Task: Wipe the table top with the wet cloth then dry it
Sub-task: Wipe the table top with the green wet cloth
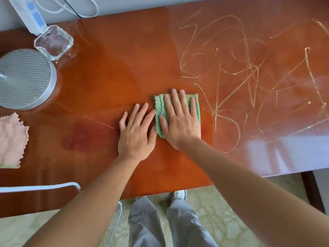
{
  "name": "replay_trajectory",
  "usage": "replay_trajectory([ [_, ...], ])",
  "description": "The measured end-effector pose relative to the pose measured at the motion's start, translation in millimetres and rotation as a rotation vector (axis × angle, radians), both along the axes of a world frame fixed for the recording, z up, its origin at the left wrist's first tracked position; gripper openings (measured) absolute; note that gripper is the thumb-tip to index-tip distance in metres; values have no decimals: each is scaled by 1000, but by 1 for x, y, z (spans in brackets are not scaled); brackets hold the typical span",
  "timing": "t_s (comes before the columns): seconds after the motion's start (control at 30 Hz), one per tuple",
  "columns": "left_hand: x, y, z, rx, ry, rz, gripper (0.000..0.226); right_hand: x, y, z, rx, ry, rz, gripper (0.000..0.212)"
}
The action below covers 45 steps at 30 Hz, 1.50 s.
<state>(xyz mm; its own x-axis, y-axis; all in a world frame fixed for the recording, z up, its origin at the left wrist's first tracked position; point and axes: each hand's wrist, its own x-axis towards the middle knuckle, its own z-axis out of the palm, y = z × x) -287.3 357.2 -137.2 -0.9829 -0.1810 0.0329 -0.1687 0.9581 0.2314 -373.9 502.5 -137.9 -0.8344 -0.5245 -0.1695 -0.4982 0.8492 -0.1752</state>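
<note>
My right hand (179, 120) lies flat on the folded green cloth (178, 113) just right of the frame's center, fingers straight and spread, pressing it onto the glossy red-brown table top (110, 72). My left hand (137, 132) rests palm down on the bare wood just beside the cloth's left edge, fingers straight and slightly fanned, its thumb near the cloth's scalloped border. Neither hand curls around anything. Across the right half of the frame the table top carries pale scribbled lines (249, 72). At the left edge of the frame a pink cloth (10, 141) lies on the table, well apart from my hands. Above it sits a round grey ribbed base (26, 79), and touching its upper rim, a square glass dish (53, 42). A white cable (41, 187) runs along the lower left.
</note>
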Motion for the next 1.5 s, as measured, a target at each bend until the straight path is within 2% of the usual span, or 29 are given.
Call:
replay_trajectory([
  [0.17,0,1,1,4,-5,10,52,81,34,-2,-19,-6,-10,68],
  [0.33,0,1,-2,7,6,18,49,98,40,-1,6,2,3,67],
  [0.53,0,0,-2,22,17,6,51,67,34,1,6,-15,9,68],
  [0.8,0,-1,-2,3,16,3,51,-50,1,1,43,15,-116,70],
  [0.93,0,-1,-3,-7,9,-1,52,-38,4,1,43,13,-132,70],
  [1.23,0,-1,-1,5,-19,-14,53,45,39,4,20,-29,-103,66],
  [1.37,0,-1,-2,14,-13,-14,53,31,38,5,39,-28,-71,66],
  [1.5,0,-1,-2,16,11,-19,54,-26,25,7,62,-23,-114,68],
])
